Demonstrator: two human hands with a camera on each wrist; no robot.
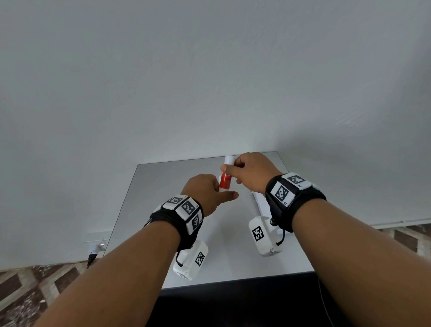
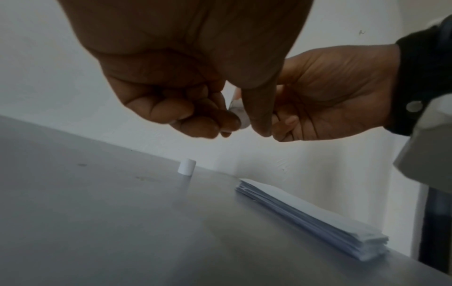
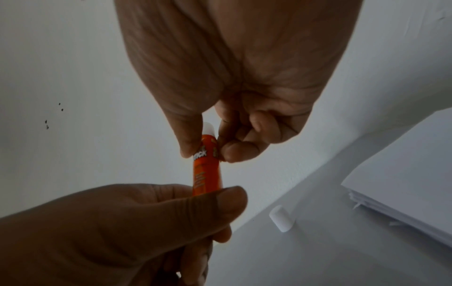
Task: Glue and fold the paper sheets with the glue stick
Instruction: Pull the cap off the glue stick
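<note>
An orange-red glue stick [image 1: 225, 180] stands upright in the air over the grey table [image 1: 174, 182], held by both hands. My left hand [image 1: 222, 192] grips its lower end, thumb across the front [image 3: 220, 201]. My right hand [image 1: 232, 172] pinches the upper part [image 3: 208, 170] just under the bare white tip [image 3: 209, 127]. The white cap [image 2: 187, 167] stands by itself on the table near the far edge. A stack of folded white paper sheets [image 2: 313, 218] lies on the table's right side, mostly hidden behind my right wrist in the head view.
The table stands against a plain white wall [image 1: 202, 74]. Its front edge [image 1: 239, 280] is close to my body. A plug and socket [image 1: 97, 248] sit low on the wall at the left, above a patterned floor [image 1: 25, 289].
</note>
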